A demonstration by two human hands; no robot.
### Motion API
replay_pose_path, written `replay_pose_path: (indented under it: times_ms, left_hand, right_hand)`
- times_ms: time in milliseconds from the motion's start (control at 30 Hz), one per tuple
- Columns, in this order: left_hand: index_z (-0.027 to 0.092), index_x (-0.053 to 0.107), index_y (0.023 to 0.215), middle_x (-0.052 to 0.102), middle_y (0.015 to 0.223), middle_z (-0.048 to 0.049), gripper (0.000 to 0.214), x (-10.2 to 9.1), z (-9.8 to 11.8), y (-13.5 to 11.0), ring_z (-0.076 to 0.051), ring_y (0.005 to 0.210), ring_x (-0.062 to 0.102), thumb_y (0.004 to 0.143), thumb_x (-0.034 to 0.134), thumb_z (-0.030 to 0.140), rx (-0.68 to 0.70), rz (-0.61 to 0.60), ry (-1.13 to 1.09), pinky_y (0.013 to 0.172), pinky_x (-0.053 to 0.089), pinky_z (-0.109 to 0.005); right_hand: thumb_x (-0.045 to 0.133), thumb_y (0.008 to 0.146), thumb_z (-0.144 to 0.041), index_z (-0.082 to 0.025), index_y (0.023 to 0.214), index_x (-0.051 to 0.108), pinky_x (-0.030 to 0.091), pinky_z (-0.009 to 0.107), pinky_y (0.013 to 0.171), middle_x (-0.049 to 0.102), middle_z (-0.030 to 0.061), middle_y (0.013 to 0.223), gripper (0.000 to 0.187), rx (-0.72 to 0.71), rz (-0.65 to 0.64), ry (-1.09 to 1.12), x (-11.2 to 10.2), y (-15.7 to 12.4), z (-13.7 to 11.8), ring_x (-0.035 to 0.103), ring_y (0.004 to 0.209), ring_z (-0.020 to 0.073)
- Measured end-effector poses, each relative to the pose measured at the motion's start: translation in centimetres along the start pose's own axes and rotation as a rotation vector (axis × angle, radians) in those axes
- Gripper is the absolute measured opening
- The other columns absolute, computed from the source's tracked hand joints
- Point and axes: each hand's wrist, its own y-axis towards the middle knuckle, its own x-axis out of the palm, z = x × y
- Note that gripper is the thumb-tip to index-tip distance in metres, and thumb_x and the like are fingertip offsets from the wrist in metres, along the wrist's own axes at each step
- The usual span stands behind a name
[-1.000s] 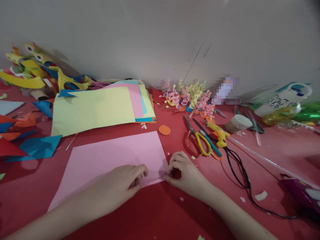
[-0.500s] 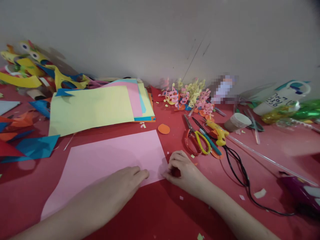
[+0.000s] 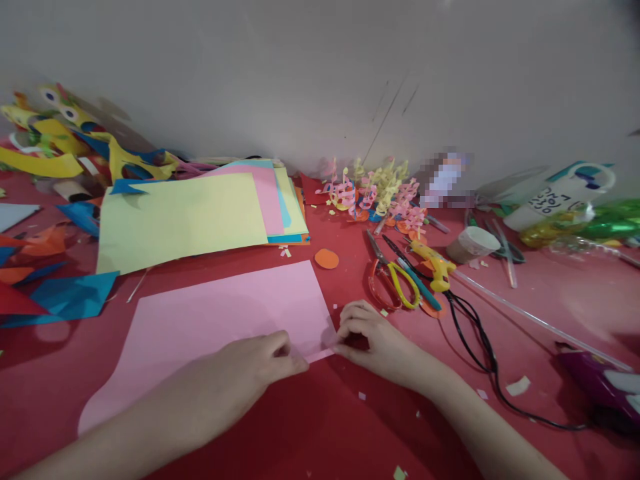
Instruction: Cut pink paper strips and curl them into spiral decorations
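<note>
A large pink paper sheet (image 3: 200, 320) lies on the red table top. My right hand (image 3: 367, 337) pinches its near right corner between thumb and curled fingers. Along the near edge, my left hand (image 3: 270, 360) has thumb and fingers closed on the paper, a short way left of the other hand. Between the two hands the edge looks slightly lifted. My left forearm covers much of the sheet's near left part. Just beyond the sheet's right end sits an orange paper disc (image 3: 327, 259).
Scissors (image 3: 393, 280) and a yellow glue gun (image 3: 434, 263) with a black cord lie to the right, near a white cup (image 3: 471, 245). Coloured sheets (image 3: 185, 213) are stacked behind. Curled paper pieces (image 3: 380, 190) stand by the wall. Blue paper (image 3: 75, 293) lies left.
My left hand has shifted slightly right and nearer me, its thumb now over the sheet's near edge. My right hand stays at the corner, moved only a little.
</note>
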Motion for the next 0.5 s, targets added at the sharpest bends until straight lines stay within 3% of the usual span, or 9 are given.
replay_pose_path:
  times_ms: [333, 500]
  left_hand:
    - [0.035, 0.060, 0.111, 0.061, 0.101, -0.0035, 0.040, -0.06, -0.17, 0.08, -0.020, 0.089, 0.057, 0.083, 0.040, 0.014, 0.028, -0.019, -0.035, 0.078, 0.043, -0.028]
    - [0.034, 0.061, 0.111, 0.062, 0.102, -0.0042, 0.039, 0.11, -0.29, 0.07, -0.020, 0.091, 0.057, 0.084, 0.040, 0.016, 0.040, -0.014, -0.032, 0.081, 0.043, -0.030]
  right_hand:
    - [0.064, 0.072, -0.007, -0.018, 0.061, 0.051, 0.044, 0.028, 0.067, 0.053, 0.0010, 0.068, 0.020, 0.020, 0.059, -0.050, 0.44, 0.22, -0.20, 0.049, 0.075, 0.0161]
    - [0.061, 0.070, -0.005, -0.019, 0.067, 0.047, 0.043, 0.029, 0.071, 0.053, 0.0015, 0.075, 0.020, 0.056, 0.038, -0.043, 0.43, 0.05, -0.27, 0.048, 0.080, 0.0173]
